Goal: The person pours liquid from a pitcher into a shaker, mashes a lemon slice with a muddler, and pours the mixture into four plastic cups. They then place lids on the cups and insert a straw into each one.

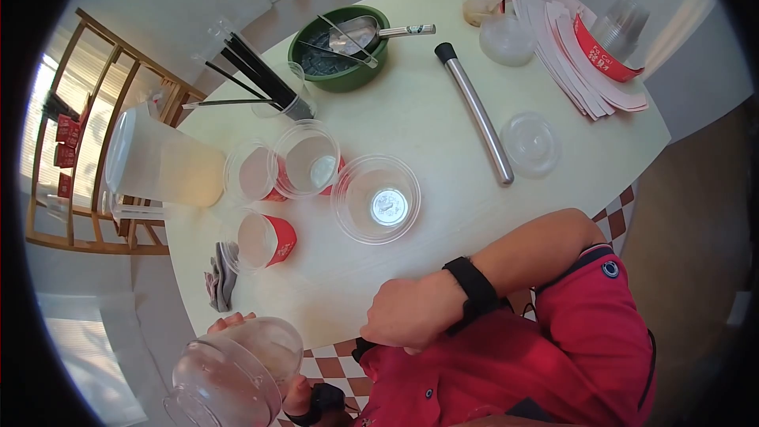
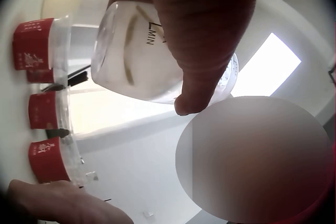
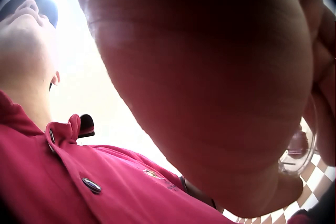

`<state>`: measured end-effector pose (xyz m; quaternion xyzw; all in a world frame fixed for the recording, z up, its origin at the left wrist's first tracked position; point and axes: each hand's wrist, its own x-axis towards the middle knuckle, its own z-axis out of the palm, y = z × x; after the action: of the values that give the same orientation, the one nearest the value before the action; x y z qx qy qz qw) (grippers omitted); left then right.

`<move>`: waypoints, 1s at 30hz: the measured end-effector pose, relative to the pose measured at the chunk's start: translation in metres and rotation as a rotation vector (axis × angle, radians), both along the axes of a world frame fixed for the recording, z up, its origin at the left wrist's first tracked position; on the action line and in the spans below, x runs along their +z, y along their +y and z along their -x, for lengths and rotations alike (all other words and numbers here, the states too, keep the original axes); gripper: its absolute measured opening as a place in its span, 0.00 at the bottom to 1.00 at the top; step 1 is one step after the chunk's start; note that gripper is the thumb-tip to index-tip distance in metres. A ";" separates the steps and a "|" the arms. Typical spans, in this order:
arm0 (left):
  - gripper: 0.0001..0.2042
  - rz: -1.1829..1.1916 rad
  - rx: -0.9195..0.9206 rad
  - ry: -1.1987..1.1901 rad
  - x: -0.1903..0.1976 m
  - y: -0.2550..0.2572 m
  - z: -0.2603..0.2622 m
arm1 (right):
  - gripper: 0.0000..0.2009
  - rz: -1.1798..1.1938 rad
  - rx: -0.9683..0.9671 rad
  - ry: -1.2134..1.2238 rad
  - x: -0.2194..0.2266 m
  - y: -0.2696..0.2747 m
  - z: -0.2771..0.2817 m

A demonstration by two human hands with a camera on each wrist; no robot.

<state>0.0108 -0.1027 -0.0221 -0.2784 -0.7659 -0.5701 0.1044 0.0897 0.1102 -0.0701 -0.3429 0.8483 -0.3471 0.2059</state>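
Note:
In the head view my left hand [image 1: 299, 395] grips a clear plastic shaker [image 1: 273, 348] just off the table's near left edge. The shaker lies tilted on its side, and its wall carries a printed MIN mark [image 2: 151, 41] in the left wrist view. Near the front edge, before the red shirt, my right hand [image 1: 415, 308] is bent inward with its fingers mostly hidden. A clear curved rim [image 3: 313, 145] shows between its thumb and fingers in the right wrist view; I cannot tell whether that hand holds it. A clear cup [image 1: 348, 205] stands beyond my right hand.
Red-sleeved cups [image 1: 282, 239] stand on the left by a jug [image 1: 194, 170] and a folded cloth [image 1: 220, 281]. Behind are a straw holder [image 1: 299, 109] and a green bowl [image 1: 348, 81] with tools. A metal muddler [image 1: 478, 115], a lid [image 1: 530, 145] and paper sleeves [image 1: 565, 55] lie right.

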 end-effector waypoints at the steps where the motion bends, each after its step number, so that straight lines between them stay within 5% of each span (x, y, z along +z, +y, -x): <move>1: 0.36 0.234 -0.024 0.017 0.001 -0.045 0.025 | 0.13 0.017 -0.007 -0.003 0.000 0.001 0.000; 3: 0.33 0.377 -0.052 0.004 0.001 -0.068 0.035 | 0.12 0.049 -0.014 -0.015 0.000 0.002 0.000; 9: 0.41 -0.066 -0.056 -0.126 0.004 -0.016 -0.003 | 0.13 0.039 -0.071 -0.008 -0.001 0.001 -0.001; 13: 0.51 -0.039 -0.144 -0.119 -0.033 -0.023 0.001 | 0.13 0.051 -0.044 -0.024 -0.004 0.003 -0.001; 16: 0.53 0.007 0.006 -0.309 -0.013 -0.012 -0.012 | 0.13 -0.023 -0.003 -0.032 -0.001 0.001 0.002; 18: 0.48 0.022 -0.001 -0.233 -0.007 -0.007 -0.013 | 0.12 -0.050 0.000 -0.022 0.001 0.002 0.003; 20: 0.43 0.026 -0.151 -0.025 -0.026 -0.015 -0.003 | 0.12 -0.053 0.004 -0.030 0.002 0.001 0.003; 22: 0.47 0.005 -0.249 -0.081 -0.046 -0.032 0.010 | 0.12 -0.044 -0.009 -0.022 0.001 0.001 0.003; 25: 0.52 -0.061 -0.168 -0.185 -0.050 -0.038 -0.001 | 0.12 -0.035 -0.017 -0.007 -0.001 0.002 0.002; 28: 0.52 -0.453 0.083 -0.264 -0.072 -0.052 0.024 | 0.11 -0.056 -0.011 -0.031 0.000 0.001 0.003; 30: 0.52 -0.267 -0.059 -0.300 -0.059 -0.047 0.002 | 0.11 -0.074 0.001 -0.041 0.001 0.000 0.004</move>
<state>0.0087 -0.1500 -0.0806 -0.1965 -0.6820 -0.7044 0.0083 0.0854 0.1105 -0.0693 -0.3284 0.8559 -0.3222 0.2362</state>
